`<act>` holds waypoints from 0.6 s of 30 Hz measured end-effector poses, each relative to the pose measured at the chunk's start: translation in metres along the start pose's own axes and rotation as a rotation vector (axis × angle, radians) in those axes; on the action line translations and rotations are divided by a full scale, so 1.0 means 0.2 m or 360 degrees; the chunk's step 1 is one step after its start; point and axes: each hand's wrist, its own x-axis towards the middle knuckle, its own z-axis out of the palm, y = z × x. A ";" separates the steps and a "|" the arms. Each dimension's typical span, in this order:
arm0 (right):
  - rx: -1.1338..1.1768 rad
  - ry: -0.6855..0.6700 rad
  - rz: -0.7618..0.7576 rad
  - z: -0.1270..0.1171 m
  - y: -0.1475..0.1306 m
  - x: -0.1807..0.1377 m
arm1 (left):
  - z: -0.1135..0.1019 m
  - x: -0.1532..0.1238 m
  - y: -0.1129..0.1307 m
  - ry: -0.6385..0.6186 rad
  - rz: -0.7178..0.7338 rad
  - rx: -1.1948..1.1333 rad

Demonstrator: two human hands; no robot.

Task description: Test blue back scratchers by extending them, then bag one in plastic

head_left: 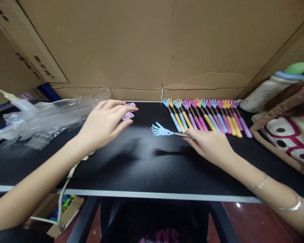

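My right hand (209, 145) is closed on a blue hand-shaped back scratcher (162, 130) and holds it by its metal shaft just above the black table (142, 165), claw end pointing left. My left hand (105, 122) hovers with its fingers stretched out over the table. Its fingertips touch a small pink and purple packet (129, 112). A row of several more scratchers (205, 116), with blue, yellow, pink and purple handles, lies at the back right.
A heap of clear plastic bags (45, 116) lies at the left. Cardboard sheets (152, 47) wall the back. A patterned bag with brown straps (286, 125) stands at the right. A white cable (66, 189) hangs over the front edge.
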 end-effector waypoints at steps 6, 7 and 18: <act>-0.0034 0.0076 -0.0028 -0.02 -0.04 0.01 | 0.09 0.12 0.35 0.0072 0.0525 0.0068; -0.0047 0.0093 -0.0049 -0.03 -0.05 0.01 | 0.10 0.13 0.38 0.0092 0.0563 0.0095; -0.0230 0.0285 -0.0239 -0.16 -0.07 0.04 | 0.10 0.12 0.36 0.0324 0.0657 0.0190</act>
